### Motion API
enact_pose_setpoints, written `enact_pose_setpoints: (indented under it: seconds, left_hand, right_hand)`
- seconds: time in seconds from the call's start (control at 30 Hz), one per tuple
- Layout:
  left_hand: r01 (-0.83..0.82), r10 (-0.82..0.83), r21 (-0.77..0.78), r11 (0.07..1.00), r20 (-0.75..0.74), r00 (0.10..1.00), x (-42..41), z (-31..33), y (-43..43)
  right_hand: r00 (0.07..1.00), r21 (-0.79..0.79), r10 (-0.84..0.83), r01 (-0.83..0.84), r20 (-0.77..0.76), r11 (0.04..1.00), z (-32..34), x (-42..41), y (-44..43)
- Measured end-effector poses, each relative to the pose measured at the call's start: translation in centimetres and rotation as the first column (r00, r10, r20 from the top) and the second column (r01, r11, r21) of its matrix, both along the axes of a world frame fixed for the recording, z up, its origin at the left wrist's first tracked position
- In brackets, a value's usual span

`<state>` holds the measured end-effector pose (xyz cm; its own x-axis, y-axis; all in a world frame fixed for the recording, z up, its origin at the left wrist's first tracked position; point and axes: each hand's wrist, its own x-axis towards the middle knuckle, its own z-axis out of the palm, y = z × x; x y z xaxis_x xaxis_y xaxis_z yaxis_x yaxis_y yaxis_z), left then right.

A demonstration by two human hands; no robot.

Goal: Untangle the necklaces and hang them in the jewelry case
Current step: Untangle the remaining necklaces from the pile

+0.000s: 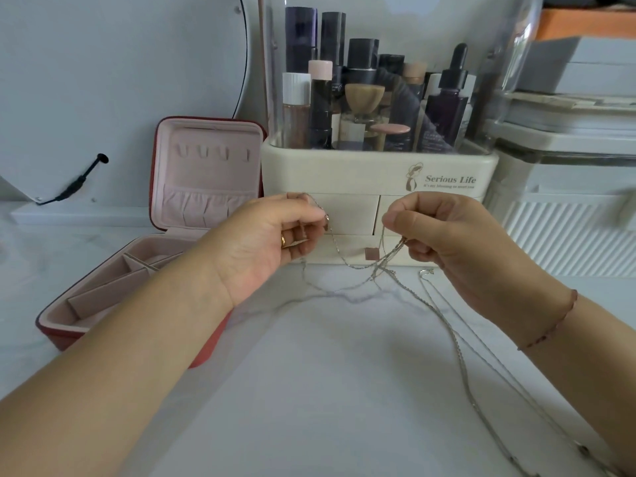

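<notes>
On the table [327,373], the open jewelry case [210,160] sits just left of the cosmetics organizer [344,173], bottles [361,98] stand in its top, bins [568,187] stand to its right, and before its drawers the left hand [272,242] and right hand [444,235] pinch the necklaces [361,266], whose ends lie on the table.

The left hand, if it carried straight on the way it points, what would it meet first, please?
Probably the cream organizer's drawer front just beyond the left hand, which pinches a necklace chain; depth is unclear.
</notes>
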<state>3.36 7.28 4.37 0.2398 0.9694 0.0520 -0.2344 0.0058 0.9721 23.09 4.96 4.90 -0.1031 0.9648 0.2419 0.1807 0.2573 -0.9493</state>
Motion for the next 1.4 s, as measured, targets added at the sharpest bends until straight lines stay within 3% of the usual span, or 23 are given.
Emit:
enact_pose_setpoints:
  seconds: [0.13,0.3,0.43,0.53,0.63,0.8,0.93,1.1,1.4]
  left_hand:
    - [0.017,-0.015,-0.046,0.999,0.054,0.998,-0.3,0.2,0.0]
    - [-0.116,0.129,0.072,0.991,-0.216,0.968,-0.1,-0.5,0.4]
    - [-0.154,0.345,0.369,0.917,-0.536,0.771,0.3,-1.2,0.1]
    - [-0.079,0.433,0.502,0.861,-0.642,0.633,0.7,-1.8,-0.3]
    - [-0.069,0.338,0.431,0.9,-0.586,0.736,1.0,-2.1,-0.4]
    - [0.089,-0.03,0.156,0.984,-0.344,0.939,1.5,-1.5,-0.9]
    - [0.297,-0.287,0.011,0.955,-0.227,0.931,1.5,-1.1,-1.5]
    - [0.313,-0.316,-0.05,0.948,-0.249,0.916,1.9,-1.4,-2.0]
    - [0.162,-0.169,-0.052,0.985,-0.189,0.967,2.2,-1.9,-1.5]
  right_hand:
    - [0.997,0.004,0.058,-0.058,-0.042,0.998,0.3,0.3,0.0]
    - [0.982,0.014,0.173,-0.172,-0.078,0.985,0.6,0.8,0.0]
    - [0.949,-0.023,0.295,-0.3,-0.115,0.954,0.6,1.1,0.2]
    - [0.929,-0.05,0.337,-0.348,-0.155,0.936,0.4,1.0,0.3]
    - [0.916,-0.059,0.362,-0.376,-0.171,0.925,0.4,1.0,0.3]
    - [0.899,-0.06,0.418,-0.428,-0.131,0.902,0.2,1.1,0.2]
    - [0.905,-0.06,0.416,-0.422,-0.087,0.905,0.1,1.1,0.3]
    - [0.931,-0.074,0.366,-0.366,-0.012,0.928,0.2,1.2,0.0]
    - [0.951,0.002,0.183,-0.189,0.25,0.982,-0.1,0.7,0.3]
